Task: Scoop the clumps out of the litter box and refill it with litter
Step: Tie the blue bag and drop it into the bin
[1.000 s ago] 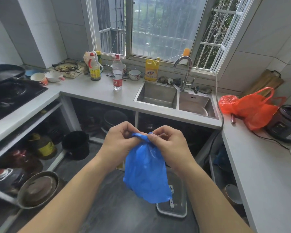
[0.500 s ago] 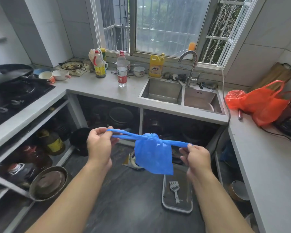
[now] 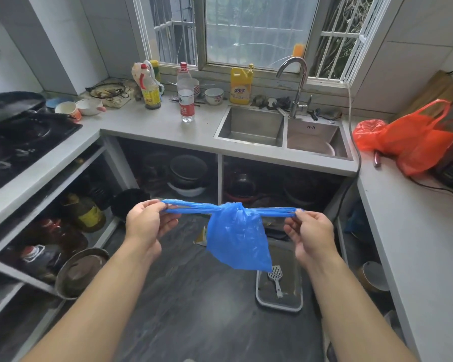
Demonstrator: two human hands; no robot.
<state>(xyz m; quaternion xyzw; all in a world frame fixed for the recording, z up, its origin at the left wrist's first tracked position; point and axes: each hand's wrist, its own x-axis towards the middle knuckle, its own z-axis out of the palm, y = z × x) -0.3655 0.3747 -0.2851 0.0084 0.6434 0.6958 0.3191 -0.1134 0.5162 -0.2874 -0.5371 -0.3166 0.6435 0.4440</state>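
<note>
Overhead, from the head view, a blue bag [image 3: 237, 237] is held stretched between both hands above the dark floor. One handle is pinched in the left hand [image 3: 146, 223], the other in the right hand [image 3: 310, 232], fingers curled round each. Below the bag, a scoop [image 3: 276, 278] is seen lying inside the litter box [image 3: 279, 304] on the floor.

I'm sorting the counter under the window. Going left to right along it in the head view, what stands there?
Oil bottle → water bottle → small bowl → yellow detergent jug → tap.
</note>
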